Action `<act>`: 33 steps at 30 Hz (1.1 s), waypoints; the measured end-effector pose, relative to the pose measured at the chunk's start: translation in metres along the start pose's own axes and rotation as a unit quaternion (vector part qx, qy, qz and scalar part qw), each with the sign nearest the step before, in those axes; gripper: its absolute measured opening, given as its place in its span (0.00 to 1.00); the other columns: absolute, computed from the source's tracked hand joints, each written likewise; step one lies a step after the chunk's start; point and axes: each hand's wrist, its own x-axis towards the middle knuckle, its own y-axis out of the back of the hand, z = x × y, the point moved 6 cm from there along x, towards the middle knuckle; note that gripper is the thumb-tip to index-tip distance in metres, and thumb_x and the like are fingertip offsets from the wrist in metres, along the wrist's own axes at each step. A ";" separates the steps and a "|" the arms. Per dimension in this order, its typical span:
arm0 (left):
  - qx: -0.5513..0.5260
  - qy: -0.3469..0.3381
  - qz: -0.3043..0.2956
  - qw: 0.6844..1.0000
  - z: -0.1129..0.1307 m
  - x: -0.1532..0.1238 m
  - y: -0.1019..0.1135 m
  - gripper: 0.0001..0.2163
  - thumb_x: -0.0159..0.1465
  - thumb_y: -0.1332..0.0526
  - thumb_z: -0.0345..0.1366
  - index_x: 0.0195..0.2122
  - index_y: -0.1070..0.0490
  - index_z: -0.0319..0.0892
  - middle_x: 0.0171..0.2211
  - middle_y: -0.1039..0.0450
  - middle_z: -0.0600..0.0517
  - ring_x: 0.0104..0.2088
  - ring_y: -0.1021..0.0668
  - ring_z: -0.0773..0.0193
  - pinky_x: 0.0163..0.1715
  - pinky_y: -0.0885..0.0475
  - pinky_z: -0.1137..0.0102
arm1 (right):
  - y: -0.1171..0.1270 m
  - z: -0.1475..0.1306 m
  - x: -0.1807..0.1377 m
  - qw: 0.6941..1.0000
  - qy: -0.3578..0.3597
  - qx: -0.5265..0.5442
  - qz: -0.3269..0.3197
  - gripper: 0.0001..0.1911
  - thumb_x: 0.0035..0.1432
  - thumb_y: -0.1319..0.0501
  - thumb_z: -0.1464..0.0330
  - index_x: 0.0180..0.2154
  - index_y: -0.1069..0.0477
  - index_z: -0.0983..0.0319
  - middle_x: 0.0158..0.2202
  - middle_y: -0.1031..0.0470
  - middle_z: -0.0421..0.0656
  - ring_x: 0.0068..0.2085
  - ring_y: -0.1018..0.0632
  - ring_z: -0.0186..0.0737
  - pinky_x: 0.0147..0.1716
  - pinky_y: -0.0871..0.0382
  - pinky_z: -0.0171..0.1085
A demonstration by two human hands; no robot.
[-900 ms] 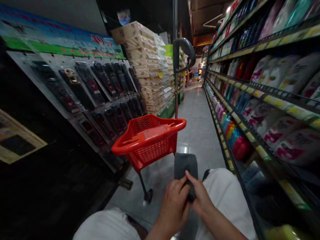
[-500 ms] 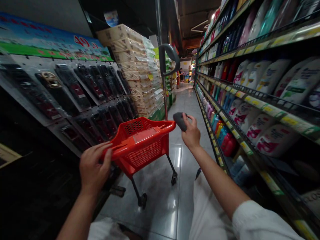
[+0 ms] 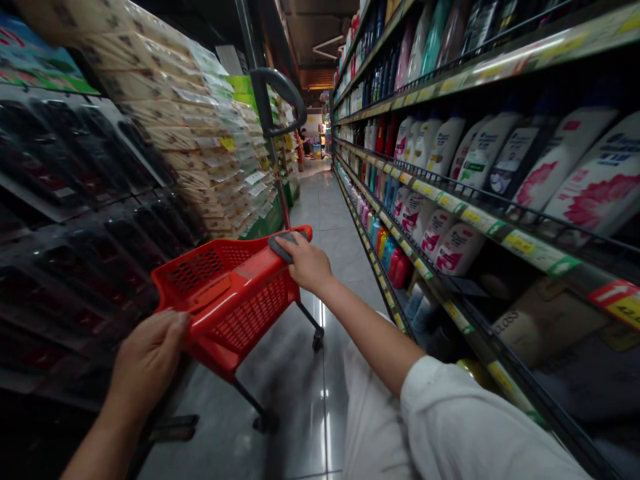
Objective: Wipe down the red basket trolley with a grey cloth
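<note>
A red wheeled shopping basket (image 3: 235,313) stands tilted in the aisle in front of me, with a tall dark pull handle (image 3: 277,100) rising from its far end. My left hand (image 3: 147,360) grips the basket's near rim, fingers curled over it. My right hand (image 3: 306,263) presses a folded grey cloth (image 3: 281,238) onto the far rim of the basket, fingers closed on the cloth. My white sleeve and white trousers show at the bottom of the view.
Shelves of bottles and refill pouches (image 3: 450,173) line the right side. On the left hang dark packaged items (image 3: 75,193) and stacked tissue packs (image 3: 200,127). The grey tiled aisle floor (image 3: 320,213) runs ahead. People stand far down the aisle (image 3: 303,143).
My right hand came down with the grey cloth from mid-air onto the basket's far rim. My left hand stayed on the near rim. The view turned right, toward the shelves.
</note>
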 end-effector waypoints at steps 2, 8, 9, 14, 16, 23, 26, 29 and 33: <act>-0.004 -0.025 -0.034 0.999 0.032 0.005 -0.016 0.20 0.68 0.55 0.46 0.21 0.38 0.47 0.23 0.30 0.52 0.28 0.25 0.60 0.31 0.30 0.66 | 0.003 -0.011 -0.012 0.999 0.044 0.004 0.001 0.33 0.59 0.46 0.72 0.65 0.43 0.49 0.68 0.46 0.42 0.52 0.25 0.43 0.50 0.28 0.42; 0.058 -0.054 -0.020 0.997 0.099 0.008 -0.049 0.20 0.70 0.58 0.43 0.23 0.37 0.44 0.23 0.31 0.50 0.28 0.27 0.60 0.32 0.34 0.66 | 0.018 0.006 -0.025 0.997 0.070 0.006 0.011 0.31 0.59 0.47 0.74 0.62 0.39 0.46 0.67 0.43 0.36 0.55 0.27 0.42 0.53 0.30 0.43; 0.070 -0.059 -0.025 0.995 0.109 0.007 -0.054 0.20 0.70 0.58 0.42 0.25 0.36 0.44 0.24 0.30 0.49 0.28 0.27 0.59 0.32 0.34 0.65 | 0.022 0.019 -0.021 0.999 0.039 0.010 0.022 0.32 0.59 0.47 0.75 0.62 0.38 0.46 0.67 0.42 0.36 0.56 0.27 0.42 0.54 0.30 0.42; 0.027 -0.104 -0.054 0.993 0.141 -0.002 -0.068 0.18 0.71 0.55 0.42 0.41 0.28 0.38 0.36 0.24 0.44 0.38 0.24 0.55 0.41 0.30 0.61 | 0.036 0.045 -0.032 0.998 0.029 0.047 0.037 0.33 0.54 0.46 0.78 0.61 0.34 0.51 0.66 0.39 0.38 0.59 0.29 0.42 0.57 0.33 0.42; -0.033 -0.141 -0.089 0.985 0.132 -0.007 -0.069 0.18 0.70 0.53 0.43 0.51 0.31 0.39 0.46 0.24 0.43 0.48 0.25 0.56 0.49 0.31 0.62 | 0.037 0.041 -0.050 0.994 0.092 0.062 0.021 0.34 0.53 0.45 0.78 0.60 0.34 0.52 0.67 0.40 0.39 0.59 0.29 0.42 0.57 0.33 0.42; -0.004 -0.022 -0.243 0.970 0.004 -0.003 -0.091 0.22 0.66 0.50 0.52 0.50 0.29 0.41 0.52 0.27 0.43 0.54 0.27 0.52 0.56 0.33 0.57 | 0.037 0.081 -0.042 0.993 0.081 0.079 0.034 0.39 0.49 0.48 0.82 0.61 0.35 0.51 0.67 0.40 0.37 0.62 0.31 0.44 0.58 0.33 0.46; 0.006 0.001 -0.235 0.972 -0.014 0.003 -0.105 0.17 0.67 0.52 0.45 0.41 0.29 0.41 0.44 0.25 0.44 0.47 0.25 0.55 0.52 0.31 0.60 | 0.040 0.080 -0.040 0.993 0.068 0.087 0.040 0.39 0.48 0.49 0.82 0.61 0.34 0.52 0.66 0.38 0.38 0.63 0.32 0.44 0.59 0.34 0.47; 0.026 0.015 -0.211 0.977 -0.009 0.006 -0.112 0.14 0.67 0.52 0.43 0.36 0.30 0.42 0.39 0.26 0.46 0.43 0.26 0.55 0.47 0.30 0.60 | 0.040 0.055 -0.067 0.989 0.127 0.074 0.008 0.38 0.50 0.47 0.81 0.61 0.34 0.50 0.65 0.38 0.39 0.61 0.30 0.45 0.59 0.34 0.47; 0.029 0.012 -0.217 0.976 -0.001 0.000 -0.114 0.13 0.67 0.52 0.43 0.39 0.31 0.43 0.40 0.27 0.47 0.44 0.27 0.56 0.47 0.31 0.61 | 0.039 0.039 -0.098 0.990 0.140 0.030 0.017 0.38 0.52 0.47 0.81 0.63 0.37 0.49 0.67 0.41 0.39 0.59 0.30 0.46 0.56 0.32 0.46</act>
